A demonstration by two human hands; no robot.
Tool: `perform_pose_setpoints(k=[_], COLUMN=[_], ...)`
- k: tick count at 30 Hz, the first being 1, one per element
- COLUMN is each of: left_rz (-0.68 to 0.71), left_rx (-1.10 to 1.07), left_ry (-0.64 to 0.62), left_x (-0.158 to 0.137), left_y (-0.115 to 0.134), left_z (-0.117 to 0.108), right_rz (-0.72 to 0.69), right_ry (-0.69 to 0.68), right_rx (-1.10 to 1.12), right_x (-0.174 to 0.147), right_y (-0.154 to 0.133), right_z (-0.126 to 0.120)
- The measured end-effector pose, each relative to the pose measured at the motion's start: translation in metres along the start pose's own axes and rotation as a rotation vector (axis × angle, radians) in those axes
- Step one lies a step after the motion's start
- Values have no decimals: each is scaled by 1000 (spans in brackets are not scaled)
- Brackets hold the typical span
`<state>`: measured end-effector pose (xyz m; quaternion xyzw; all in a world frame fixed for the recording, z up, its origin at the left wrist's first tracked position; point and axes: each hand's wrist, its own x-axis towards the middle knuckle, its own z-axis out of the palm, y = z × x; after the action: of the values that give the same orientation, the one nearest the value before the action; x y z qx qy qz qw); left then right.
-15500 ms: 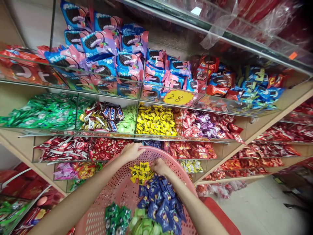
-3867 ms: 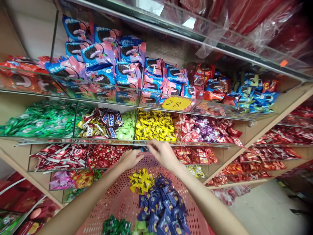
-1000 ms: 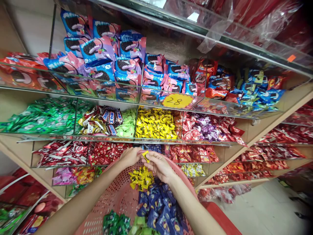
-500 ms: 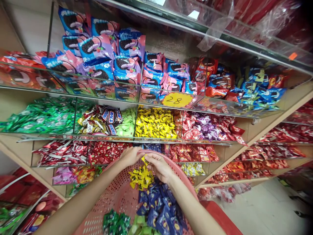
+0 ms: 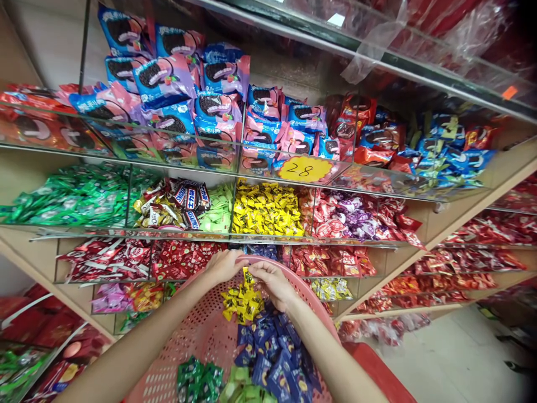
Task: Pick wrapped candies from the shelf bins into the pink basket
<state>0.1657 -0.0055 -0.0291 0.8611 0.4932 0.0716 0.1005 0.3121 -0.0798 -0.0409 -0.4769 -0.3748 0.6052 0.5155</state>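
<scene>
My left hand [image 5: 224, 266] lies over the far rim of the pink perforated plastic basket [image 5: 200, 326], palm down, its fingers curled around the edge with the tips hidden beyond it; that forearm slants up over the basket's left side. My right hand [image 5: 268, 281] reaches in over the basket's right side, wrist slightly bent, thumb and forefinger almost together on one yellow-wrapped candy [image 5: 246, 276] just inside the far rim. That candy stands roughly upright, its long axis running from the far rim down toward the basket's floor. Beneath it in the basket sits a yellow candy pile [image 5: 238, 305]; nearer me lie dark blue sachets [image 5: 272, 350], light green packets [image 5: 244, 387] and dark green candies [image 5: 199, 380].
</scene>
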Motion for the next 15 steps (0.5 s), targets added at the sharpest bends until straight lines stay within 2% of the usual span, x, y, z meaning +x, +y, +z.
perform_pose_setpoints(k=[15], left_rz=[11], left_rx=[-3], left_ry=[20], left_x=[1], left_y=[0], left_z=[4], right_rz=[-194], right_ry=[21], right_rx=[-276], right_x=[9], right_y=[13], right_z=[-6])
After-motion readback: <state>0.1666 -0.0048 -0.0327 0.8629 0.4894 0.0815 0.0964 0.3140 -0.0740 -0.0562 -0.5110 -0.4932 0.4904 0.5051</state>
